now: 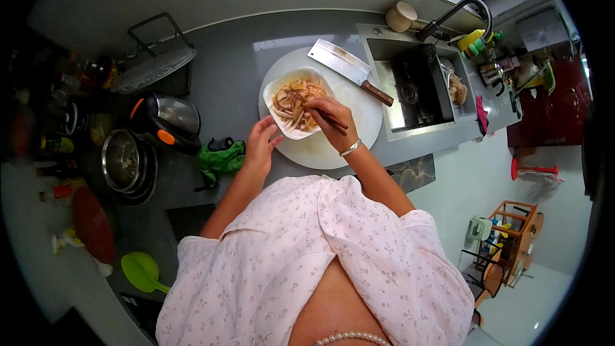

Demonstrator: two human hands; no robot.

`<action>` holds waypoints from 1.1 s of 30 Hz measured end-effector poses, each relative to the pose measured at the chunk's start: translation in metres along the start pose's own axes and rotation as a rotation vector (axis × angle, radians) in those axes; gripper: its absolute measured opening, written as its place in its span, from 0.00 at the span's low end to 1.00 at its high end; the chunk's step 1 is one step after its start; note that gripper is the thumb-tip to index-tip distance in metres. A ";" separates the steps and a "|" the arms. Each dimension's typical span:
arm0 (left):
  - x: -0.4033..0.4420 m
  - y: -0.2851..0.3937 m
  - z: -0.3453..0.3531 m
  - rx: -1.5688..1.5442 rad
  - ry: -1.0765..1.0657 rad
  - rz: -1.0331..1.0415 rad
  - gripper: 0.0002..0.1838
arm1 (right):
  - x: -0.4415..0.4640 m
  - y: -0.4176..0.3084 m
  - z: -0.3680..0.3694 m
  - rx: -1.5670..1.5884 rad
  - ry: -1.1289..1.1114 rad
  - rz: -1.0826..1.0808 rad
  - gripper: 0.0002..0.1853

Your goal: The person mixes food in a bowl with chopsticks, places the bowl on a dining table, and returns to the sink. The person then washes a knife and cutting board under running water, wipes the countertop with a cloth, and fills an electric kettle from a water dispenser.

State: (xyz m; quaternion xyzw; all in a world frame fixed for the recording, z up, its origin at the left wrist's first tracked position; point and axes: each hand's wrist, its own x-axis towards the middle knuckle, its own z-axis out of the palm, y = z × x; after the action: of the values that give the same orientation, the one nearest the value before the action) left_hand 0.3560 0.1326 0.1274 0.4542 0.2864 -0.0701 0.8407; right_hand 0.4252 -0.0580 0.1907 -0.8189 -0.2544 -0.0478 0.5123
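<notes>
While right hand (pixel 334 115) is closed around brown chopsticks (pixel 336 124), their tips are among food strips (pixel 289 104) inside white bowl (pixel 298 134). Left hand (pixel 259 141) is open beside bowl, gripping nothing; cannot tell if fingertips touch rim. Bowl stands on round board (pixel 359 118), left of cleaver (pixel 338 61). Narrow side compartment of sink (pixel 374 45) contains brownish lumps (pixel 457 90). Metal bowls (pixel 110 176) at far left are nested, small pale pieces inside.

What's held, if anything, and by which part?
Chopsticks, in the right hand, gripped partway along, rear ends sticking out. Left hand by the bowl; can't tell if it grips.
</notes>
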 end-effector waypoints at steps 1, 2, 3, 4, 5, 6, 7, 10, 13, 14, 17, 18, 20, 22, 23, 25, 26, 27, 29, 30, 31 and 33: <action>0.001 -0.001 -0.001 -0.008 -0.005 0.000 0.18 | -0.004 -0.003 -0.001 0.001 0.003 0.000 0.07; 0.000 0.000 -0.001 -0.006 -0.006 0.001 0.18 | -0.007 -0.010 -0.003 0.048 0.017 0.044 0.07; -0.001 0.001 0.000 -0.003 -0.012 -0.003 0.18 | -0.008 -0.014 -0.006 0.095 0.032 0.088 0.08; -0.003 0.002 0.000 0.000 -0.016 -0.007 0.18 | -0.010 -0.013 -0.012 0.057 0.081 0.069 0.07; -0.002 0.000 -0.001 0.005 -0.019 -0.010 0.18 | -0.013 -0.008 -0.018 0.129 0.147 0.159 0.07; -0.001 -0.002 -0.002 -0.002 -0.018 -0.007 0.17 | -0.015 -0.005 -0.023 0.199 0.215 0.248 0.06; 0.000 -0.004 -0.002 -0.011 -0.019 -0.004 0.17 | -0.016 -0.002 -0.031 0.218 0.278 0.289 0.05; -0.001 -0.002 0.001 0.021 -0.001 -0.016 0.17 | -0.019 0.020 -0.039 0.271 0.365 0.386 0.06; 0.004 -0.006 -0.003 0.006 -0.027 -0.011 0.17 | -0.023 0.033 -0.031 0.515 0.332 0.525 0.09; 0.002 -0.004 -0.002 0.007 -0.022 -0.010 0.17 | -0.022 0.030 -0.029 0.520 0.329 0.526 0.09; -0.003 -0.001 0.002 0.002 -0.027 0.003 0.18 | -0.021 0.018 -0.029 0.539 0.302 0.513 0.10; -0.005 0.001 0.003 0.011 -0.021 0.007 0.18 | -0.021 0.015 -0.031 0.542 0.273 0.503 0.10; -0.005 0.000 0.004 0.018 -0.014 0.009 0.18 | -0.023 0.011 -0.033 0.543 0.242 0.495 0.10; -0.002 -0.002 0.001 -0.007 -0.064 0.033 0.19 | -0.027 0.009 -0.033 0.493 0.185 0.484 0.10; -0.003 -0.002 0.002 -0.008 -0.060 0.030 0.19 | -0.028 0.005 -0.034 0.493 0.182 0.488 0.10; -0.006 -0.001 0.003 -0.008 -0.053 0.041 0.19 | -0.029 -0.006 -0.036 0.522 0.185 0.471 0.10; -0.006 -0.003 0.002 -0.008 -0.048 0.038 0.19 | -0.029 -0.012 -0.038 0.523 0.183 0.475 0.10; -0.005 -0.003 0.001 -0.007 -0.051 0.038 0.19 | -0.029 -0.017 -0.041 0.521 0.164 0.484 0.10; -0.004 -0.003 0.003 -0.006 -0.054 0.037 0.19 | -0.031 -0.020 -0.042 0.519 0.145 0.492 0.10; -0.003 -0.003 0.003 0.003 -0.043 0.029 0.20 | -0.034 -0.020 -0.042 0.514 0.106 0.495 0.10; -0.004 -0.003 0.003 0.013 -0.033 0.022 0.20 | -0.037 -0.021 -0.041 0.508 0.069 0.497 0.10; -0.005 -0.001 0.005 0.006 -0.030 0.020 0.20 | -0.044 -0.026 -0.036 0.523 0.047 0.521 0.09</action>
State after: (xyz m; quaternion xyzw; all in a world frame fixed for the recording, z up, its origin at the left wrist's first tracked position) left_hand 0.3531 0.1277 0.1315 0.4586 0.2687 -0.0694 0.8442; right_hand 0.3815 -0.0964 0.2140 -0.6964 -0.0292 0.1322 0.7047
